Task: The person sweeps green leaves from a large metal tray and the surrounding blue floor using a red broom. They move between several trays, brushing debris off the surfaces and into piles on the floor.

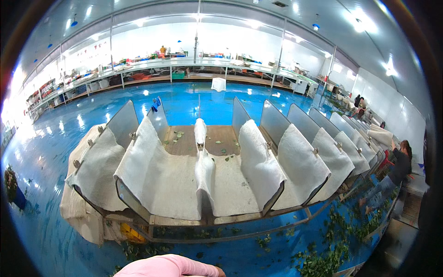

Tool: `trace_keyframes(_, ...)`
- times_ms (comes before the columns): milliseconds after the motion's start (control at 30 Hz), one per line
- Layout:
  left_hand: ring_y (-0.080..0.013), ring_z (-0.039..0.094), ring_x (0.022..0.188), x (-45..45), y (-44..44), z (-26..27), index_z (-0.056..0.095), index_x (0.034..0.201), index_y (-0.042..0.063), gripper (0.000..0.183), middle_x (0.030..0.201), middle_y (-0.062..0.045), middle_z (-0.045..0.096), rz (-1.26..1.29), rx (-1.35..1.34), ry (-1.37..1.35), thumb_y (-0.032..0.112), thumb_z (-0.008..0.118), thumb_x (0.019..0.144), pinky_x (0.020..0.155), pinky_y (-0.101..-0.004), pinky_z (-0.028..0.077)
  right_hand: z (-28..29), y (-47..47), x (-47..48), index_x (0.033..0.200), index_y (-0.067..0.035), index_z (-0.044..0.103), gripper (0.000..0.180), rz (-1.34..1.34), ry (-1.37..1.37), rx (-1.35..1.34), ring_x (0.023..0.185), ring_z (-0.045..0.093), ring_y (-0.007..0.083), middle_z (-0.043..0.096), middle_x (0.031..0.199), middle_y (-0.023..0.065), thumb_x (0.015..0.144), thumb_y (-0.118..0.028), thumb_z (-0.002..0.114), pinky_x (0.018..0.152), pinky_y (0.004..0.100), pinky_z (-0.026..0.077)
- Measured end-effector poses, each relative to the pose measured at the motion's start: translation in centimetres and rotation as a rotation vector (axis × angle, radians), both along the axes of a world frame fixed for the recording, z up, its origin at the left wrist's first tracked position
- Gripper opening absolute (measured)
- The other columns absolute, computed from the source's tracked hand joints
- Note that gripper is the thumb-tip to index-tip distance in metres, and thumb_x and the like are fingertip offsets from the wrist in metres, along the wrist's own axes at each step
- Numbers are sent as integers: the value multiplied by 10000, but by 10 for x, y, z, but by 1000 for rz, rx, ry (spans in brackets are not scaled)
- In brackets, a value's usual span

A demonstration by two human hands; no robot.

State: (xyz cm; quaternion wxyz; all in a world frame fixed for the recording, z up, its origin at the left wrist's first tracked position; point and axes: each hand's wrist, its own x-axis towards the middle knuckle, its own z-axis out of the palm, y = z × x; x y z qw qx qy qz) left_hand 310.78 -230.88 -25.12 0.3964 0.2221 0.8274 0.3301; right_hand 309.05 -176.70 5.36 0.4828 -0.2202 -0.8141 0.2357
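Observation:
My left arm in a pink sleeve [166, 266] crosses the bottom edge of the view. Only a sliver of my left hand [220, 272] shows, cut off by the frame, so its fingers and anything in them are hidden. My right hand is out of view. Before me stands a long wooden bench [238, 220] split into bays by upright metal divider plates [271, 119]. White felt-like cloth [173, 183] drapes over the dividers and lines the bays. Metal clips [200, 146] pinch the cloth to the divider tops. A few green leaves [179, 134] lie on the bare wood.
Cut foliage [320, 259] litters the blue floor [166, 91] at lower right. A co-worker [398, 162] in dark clothes leans at the bench's right end. A white block-like container [218, 84] sits on the floor beyond. Long loaded tables [145, 65] line the back.

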Motion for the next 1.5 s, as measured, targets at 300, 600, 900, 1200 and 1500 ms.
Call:
trace_keyframes(300, -311, 599, 977, -31, -71, -63, 649, 1037, 134, 313, 1055, -119, 639, -119, -184, -55, 255, 586, 756, 826, -430, 477, -51, 1, 153, 778, -22, 522, 297, 102, 242, -613, 598, 481, 162, 542, 696, 51, 869, -305, 537, 545, 326, 415)
trace_keyframes(600, -310, 595, 1006, -74, -92, -86, 629, 1088, 161, 298, 1104, -121, 623, -287, -343, 63, 306, 506, 859, 860, -398, 467, -3, -146, 290, 721, -154, 402, 244, -245, 89, -962, 407, 355, 70, 358, 525, -51, 907, -201, 555, 393, 242, 315)
trace_keyframes(900, -301, 622, 930, -42, -9, -71, 649, 1050, 159, 265, 1006, -108, 660, -507, -276, 97, 270, 528, 843, 819, -412, 493, 35, -253, 532, 681, -132, 416, 277, -837, -97, -893, 320, 376, 105, 381, 453, -22, 900, -233, 553, 320, 263, 315)
trace_keyframes(1200, -308, 615, 947, 8, -16, -133, 662, 1010, 187, 257, 1012, -111, 656, -556, -437, -14, 318, 540, 826, 843, -418, 481, 63, -271, 590, 718, -86, 460, 271, -958, -231, -740, 330, 393, 93, 395, 485, -26, 881, -262, 585, 320, 254, 295)
trace_keyframes(1500, -315, 614, 952, 71, 79, -73, 656, 1031, 192, 279, 1012, -116, 654, -562, -287, 3, 330, 553, 811, 846, -404, 487, 172, -200, 532, 759, -99, 441, 239, -774, 460, -269, 379, 332, 59, 361, 501, -39, 911, -237, 564, 349, 237, 257)
